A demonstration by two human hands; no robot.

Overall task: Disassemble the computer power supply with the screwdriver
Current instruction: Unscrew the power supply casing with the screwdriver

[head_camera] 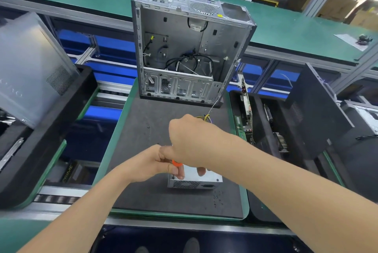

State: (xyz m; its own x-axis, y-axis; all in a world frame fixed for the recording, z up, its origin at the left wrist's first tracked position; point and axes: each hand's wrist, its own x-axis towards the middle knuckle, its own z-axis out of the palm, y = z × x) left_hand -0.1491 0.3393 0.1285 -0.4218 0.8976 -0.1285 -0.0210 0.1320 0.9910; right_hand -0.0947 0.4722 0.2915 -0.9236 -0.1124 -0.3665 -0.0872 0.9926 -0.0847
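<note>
Left hand (151,162): screwdriver (177,164) is pinched at PSU (210,177) corner; right hand (190,142) grip cannot be told. Unscrewing is judged underway; tip must be kept seated.

The silver perforated metal power supply box (204,179) sits on the dark foam mat (143,121). The left grip (147,162) curls round the orange-handled screwdriver (177,163) at the box's left corner. The right grip (190,142) lies over the handle, with one fingertip (201,171) on the box top. An open grey steel computer case (184,48) stands behind.
</note>
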